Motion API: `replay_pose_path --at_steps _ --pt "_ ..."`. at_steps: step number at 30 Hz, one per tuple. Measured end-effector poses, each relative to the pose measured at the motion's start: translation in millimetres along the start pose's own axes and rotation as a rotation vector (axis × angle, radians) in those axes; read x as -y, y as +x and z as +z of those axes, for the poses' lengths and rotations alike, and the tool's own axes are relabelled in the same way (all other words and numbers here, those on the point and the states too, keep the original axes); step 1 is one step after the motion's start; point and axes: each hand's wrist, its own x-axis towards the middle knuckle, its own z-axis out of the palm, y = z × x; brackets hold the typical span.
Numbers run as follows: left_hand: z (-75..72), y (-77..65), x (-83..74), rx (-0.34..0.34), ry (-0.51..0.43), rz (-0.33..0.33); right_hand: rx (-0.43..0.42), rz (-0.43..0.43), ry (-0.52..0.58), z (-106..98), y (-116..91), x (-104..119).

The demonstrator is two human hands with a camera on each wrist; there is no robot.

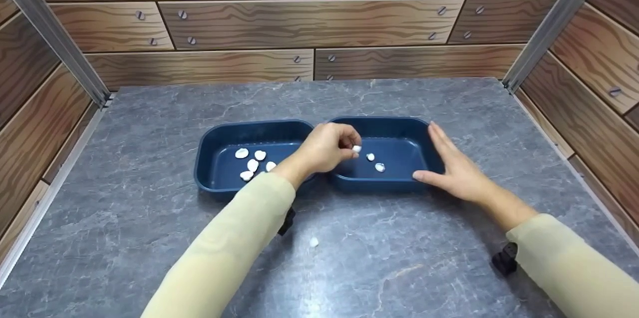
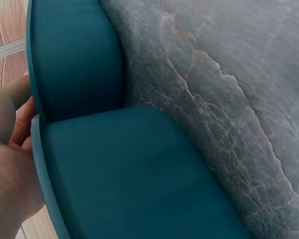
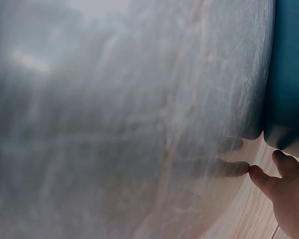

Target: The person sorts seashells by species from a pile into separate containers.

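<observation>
My left hand (image 1: pixel 327 147) pinches a small white pebble-like piece (image 1: pixel 356 149) between thumb and fingers, over the left part of the right blue tray (image 1: pixel 382 185). Inside that tray lie two similar pieces, one small (image 1: pixel 370 157) and one a bit larger (image 1: pixel 380 167). The left blue tray (image 1: pixel 214 189) contains several white pieces (image 1: pixel 241 153), and my left wrist crosses its right end. At the right tray's right end, my right hand (image 1: pixel 462 173) rests with fingers spread along the rim. In the left wrist view, the tray walls hide the left hand's fingertips (image 2: pixel 25 117).
Both trays stand side by side on a grey marbled table (image 1: pixel 150 238). A small white spot (image 1: pixel 314 242) shows on the table in front, near a glare patch; whether it is a piece I cannot tell. Wood-patterned panels (image 1: pixel 309 23) enclose the back and sides.
</observation>
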Motion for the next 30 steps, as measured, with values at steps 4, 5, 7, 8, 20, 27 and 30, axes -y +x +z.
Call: replay_pose_path --at_steps 4,5,7,8,20,27,30 --pt "2.8 -0.3 0.2 0.02 0.057 0.008 -0.002 -0.004 -0.005 -0.2 0.0 -0.7" --pt "3.4 -0.2 0.1 0.025 0.071 0.011 0.0 -0.001 -0.006 -0.6 -0.2 -0.8" --pt "4.6 0.1 0.2 0.036 0.091 0.015 0.004 0.006 -0.007 -1.0 -0.1 -0.7" --pt "5.2 0.3 0.2 0.041 0.105 0.017 0.006 0.01 -0.007 -1.5 -0.2 -0.6" --pt "8.2 -0.4 -0.6 0.079 0.192 0.018 0.01 0.005 0.005 -0.5 0.7 1.2" --pt "3.4 -1.1 -3.4 0.069 0.136 0.033 0.013 0.004 -0.003 -0.7 0.8 0.9" --pt "-2.8 -3.0 -10.6 0.052 0.09 0.058 0.006 -0.007 -0.004 -0.4 0.7 -0.2"
